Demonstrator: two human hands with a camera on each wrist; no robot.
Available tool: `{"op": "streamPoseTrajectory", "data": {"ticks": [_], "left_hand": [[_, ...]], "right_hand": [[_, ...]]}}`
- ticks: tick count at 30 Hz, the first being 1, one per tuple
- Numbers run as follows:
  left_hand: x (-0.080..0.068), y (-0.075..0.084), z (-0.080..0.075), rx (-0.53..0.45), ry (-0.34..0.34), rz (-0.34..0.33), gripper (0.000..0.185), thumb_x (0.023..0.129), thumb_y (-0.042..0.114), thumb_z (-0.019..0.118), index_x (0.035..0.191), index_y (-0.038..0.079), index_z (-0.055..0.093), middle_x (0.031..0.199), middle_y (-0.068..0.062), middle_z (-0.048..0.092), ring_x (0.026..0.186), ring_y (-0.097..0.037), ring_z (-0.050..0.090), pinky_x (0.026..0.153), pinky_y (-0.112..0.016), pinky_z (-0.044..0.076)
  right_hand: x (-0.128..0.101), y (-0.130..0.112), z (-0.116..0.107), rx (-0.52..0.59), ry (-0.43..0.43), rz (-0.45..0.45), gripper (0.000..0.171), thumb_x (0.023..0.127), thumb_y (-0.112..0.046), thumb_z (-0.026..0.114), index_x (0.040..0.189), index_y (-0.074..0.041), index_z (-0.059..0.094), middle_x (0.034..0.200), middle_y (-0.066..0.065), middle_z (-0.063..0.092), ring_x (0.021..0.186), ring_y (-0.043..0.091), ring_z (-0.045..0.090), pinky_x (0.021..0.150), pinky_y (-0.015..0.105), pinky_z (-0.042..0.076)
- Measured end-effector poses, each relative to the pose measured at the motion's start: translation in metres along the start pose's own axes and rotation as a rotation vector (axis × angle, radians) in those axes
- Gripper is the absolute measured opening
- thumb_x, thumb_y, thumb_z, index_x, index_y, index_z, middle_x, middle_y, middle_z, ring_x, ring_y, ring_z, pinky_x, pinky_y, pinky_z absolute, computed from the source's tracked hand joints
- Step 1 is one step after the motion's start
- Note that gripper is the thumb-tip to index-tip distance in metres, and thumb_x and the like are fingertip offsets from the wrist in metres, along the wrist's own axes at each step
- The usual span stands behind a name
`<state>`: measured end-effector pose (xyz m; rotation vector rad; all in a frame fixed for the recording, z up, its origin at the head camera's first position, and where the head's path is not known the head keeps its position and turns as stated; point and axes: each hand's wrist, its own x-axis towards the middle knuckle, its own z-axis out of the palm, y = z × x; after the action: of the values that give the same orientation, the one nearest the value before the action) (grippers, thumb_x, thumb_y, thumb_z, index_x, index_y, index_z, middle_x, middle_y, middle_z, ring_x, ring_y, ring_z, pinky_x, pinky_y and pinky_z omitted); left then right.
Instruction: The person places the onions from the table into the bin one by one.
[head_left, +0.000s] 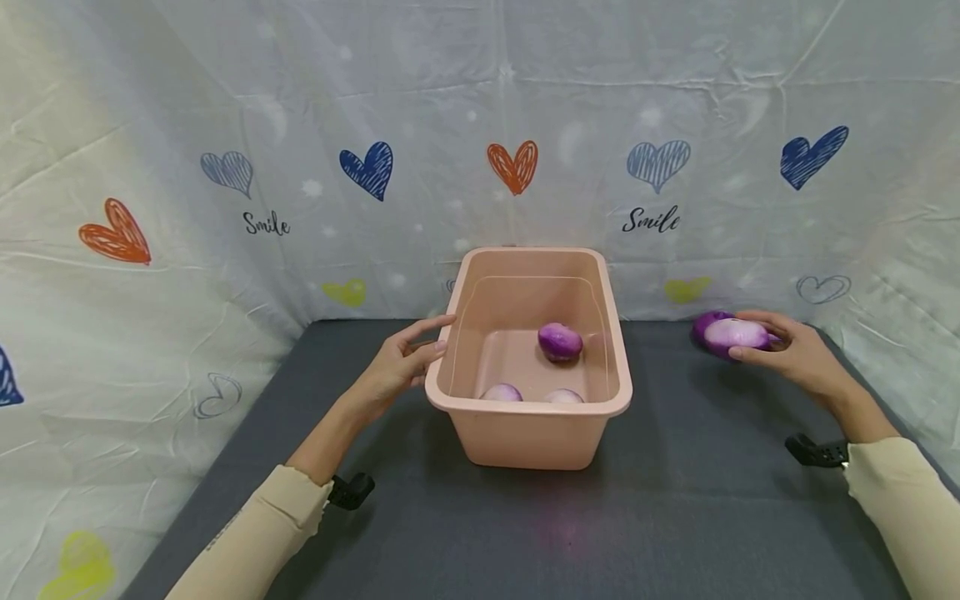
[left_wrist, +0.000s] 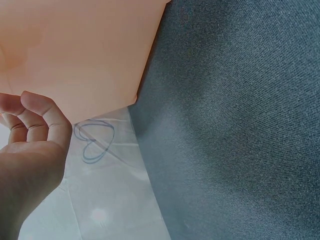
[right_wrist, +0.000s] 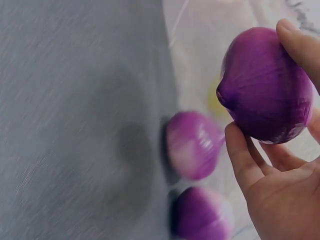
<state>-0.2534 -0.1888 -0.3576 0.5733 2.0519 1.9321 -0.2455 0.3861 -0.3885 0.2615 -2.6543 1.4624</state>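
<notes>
Sleeves: two cream sleeves [head_left: 247, 533] sit closest, at 7 and 4 o'clock.
Left hand [head_left: 397, 367]: fingers loose, touching the pink tub [head_left: 525, 433] on its 9 o'clock side, holding nothing.
Right hand [head_left: 795, 354]: fingers curled round a purple onion [head_left: 733, 333], lifted at 3 o'clock from the tub.
Right wrist view only: two more onions [right_wrist: 192, 145] lie on the gray mat [head_left: 675, 517] by the wall.
Tub: three onions inside [head_left: 559, 342], one purple at the back, two paler ones at the front wall.
</notes>
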Motion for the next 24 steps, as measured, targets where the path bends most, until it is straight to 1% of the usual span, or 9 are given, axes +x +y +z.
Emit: {"op": "streamPoseTrajectory", "data": {"ticks": [4,8,11,13,15,20,24], "left_hand": [[0.0,-0.001,0.0,-0.002,0.001,0.003,0.056,0.105,0.025,0.061,0.157,0.017,0.042,0.143,-0.021,0.054,0.114,-0.033,0.064,0.088,-0.044,0.055],[0.001,-0.003,-0.001,-0.002,-0.002,0.008,0.057,0.105,0.026,0.061,0.158,0.017,0.041,0.144,-0.02,0.054,0.116,-0.034,0.063,0.089,-0.044,0.055],[0.001,-0.003,-0.001,-0.002,-0.002,0.01,0.056,0.105,0.026,0.061,0.157,0.018,0.042,0.144,-0.019,0.053,0.117,-0.034,0.063,0.09,-0.044,0.055],[0.001,-0.003,-0.001,0.001,-0.002,0.011,0.056,0.105,0.026,0.06,0.157,0.018,0.042,0.145,-0.02,0.053,0.116,-0.034,0.063,0.09,-0.044,0.055],[0.001,-0.003,-0.001,0.0,0.0,0.013,0.056,0.105,0.026,0.06,0.157,0.018,0.042,0.144,-0.02,0.054,0.115,-0.034,0.064,0.089,-0.044,0.055],[0.001,-0.003,0.0,0.0,0.006,0.012,0.056,0.105,0.025,0.06,0.157,0.017,0.042,0.144,-0.021,0.053,0.113,-0.033,0.065,0.086,-0.044,0.056],[0.001,-0.003,0.0,0.001,0.012,0.01,0.056,0.105,0.025,0.061,0.157,0.018,0.042,0.143,-0.022,0.054,0.112,-0.033,0.065,0.086,-0.044,0.056]], "right_hand": [[0.006,-0.019,0.002,0.072,-0.017,-0.036,0.058,0.097,-0.013,0.073,0.149,-0.005,0.049,0.141,0.006,0.049,0.113,0.009,0.052,0.083,0.016,0.049],[0.012,-0.039,0.007,0.14,-0.003,-0.048,0.057,0.096,-0.008,0.073,0.148,-0.002,0.049,0.137,-0.001,0.052,0.112,0.008,0.056,0.084,0.019,0.051],[0.017,-0.054,0.01,0.163,-0.008,-0.067,0.057,0.096,-0.006,0.073,0.147,-0.002,0.049,0.137,-0.001,0.053,0.113,0.009,0.057,0.084,0.02,0.052],[0.021,-0.063,0.013,0.187,-0.016,-0.08,0.056,0.096,-0.006,0.072,0.147,-0.003,0.05,0.139,0.002,0.052,0.115,0.012,0.057,0.086,0.021,0.052],[0.024,-0.073,0.015,0.171,-0.021,-0.086,0.056,0.096,-0.009,0.073,0.147,-0.006,0.051,0.141,0.005,0.052,0.117,0.015,0.057,0.086,0.02,0.051],[0.033,-0.094,0.024,0.118,-0.018,-0.109,0.058,0.094,-0.015,0.076,0.148,-0.009,0.052,0.147,0.01,0.048,0.126,0.028,0.052,0.088,0.017,0.049],[0.04,-0.109,0.032,0.133,-0.038,-0.13,0.062,0.093,-0.015,0.077,0.148,-0.008,0.05,0.149,0.012,0.046,0.13,0.038,0.049,0.088,0.021,0.05]]}}
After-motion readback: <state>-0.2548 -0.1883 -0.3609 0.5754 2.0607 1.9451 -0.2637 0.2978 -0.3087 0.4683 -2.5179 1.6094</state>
